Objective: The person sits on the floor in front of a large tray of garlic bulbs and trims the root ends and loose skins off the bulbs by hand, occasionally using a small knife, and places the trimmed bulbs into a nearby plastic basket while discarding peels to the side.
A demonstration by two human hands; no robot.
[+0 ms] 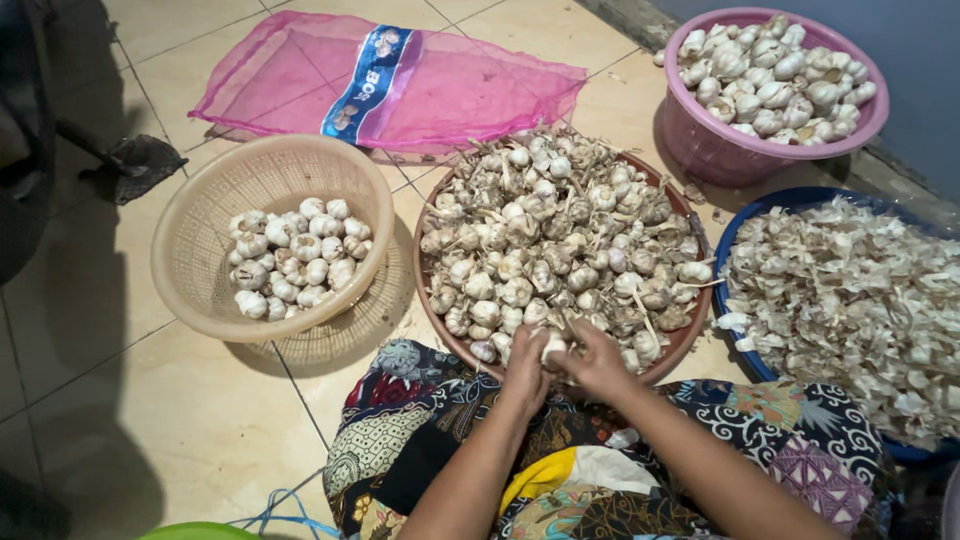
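Leftmost, a beige perforated basket [200,290] sits on the tiled floor [120,400], partly filled with clean white garlic bulbs [292,265]. Behind it lies a flattened pink mesh sack [440,90]. Next comes a wide brown tray [690,335] heaped with unpeeled garlic heads [555,240], stalks and papery skin still on. At its near rim, above a patterned cloth [420,420] over the lap, the left hand [527,372] and right hand [598,362] meet around one garlic bulb [552,346]; both sets of fingers are pressed onto it, pinching it from either side. The bulb looks light and firm, with a dry, brittle outer skin that should flake off easily; holding its rounded body while the loose skin is pulled at the stalk end seems the surest grasp. Further right, a pink tub [700,140] holds more cleaned bulbs, and a blue basin [735,240] is piled with discarded garlic skins [850,300].
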